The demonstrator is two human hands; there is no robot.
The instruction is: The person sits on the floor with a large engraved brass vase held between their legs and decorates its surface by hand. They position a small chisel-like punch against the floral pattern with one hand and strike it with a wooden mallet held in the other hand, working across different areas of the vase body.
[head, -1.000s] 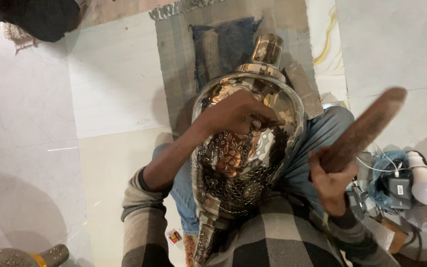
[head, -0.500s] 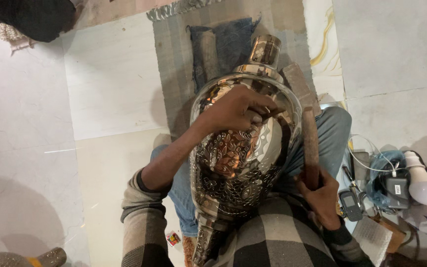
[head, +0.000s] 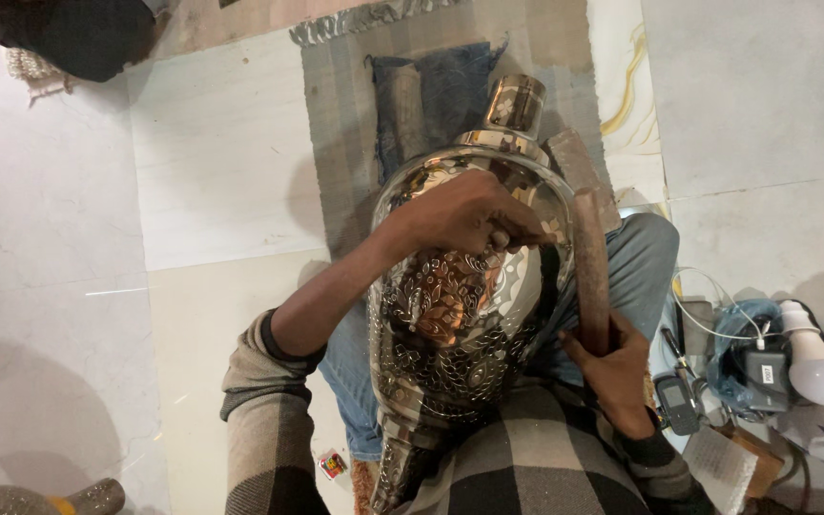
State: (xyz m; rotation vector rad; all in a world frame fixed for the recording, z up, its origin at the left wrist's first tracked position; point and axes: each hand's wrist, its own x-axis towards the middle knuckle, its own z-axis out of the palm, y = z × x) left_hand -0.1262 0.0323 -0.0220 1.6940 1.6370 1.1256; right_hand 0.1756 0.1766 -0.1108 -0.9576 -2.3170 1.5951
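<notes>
A large shiny metal vase (head: 460, 324) with engraved floral patterns lies across my lap, its neck pointing away from me. My left hand (head: 464, 212) rests on the vase's upper shoulder, fingers closed around a small chisel-like tool pressed to the metal. My right hand (head: 612, 367) grips the handle of a wooden mallet (head: 588, 257), whose head sits down beside the vase's right shoulder, close to the left hand.
A grey mat with a folded blue cloth (head: 431, 91) lies under the vase's neck. At the right are a white bulb (head: 817, 362), a charger with cables (head: 765, 367) and a small phone (head: 674, 402). Another metal piece (head: 40, 501) shows at the bottom left.
The mallet has swung down from a raised, tilted position at the right to land beside the vase near my left hand. The left hand and vase have stayed put.
</notes>
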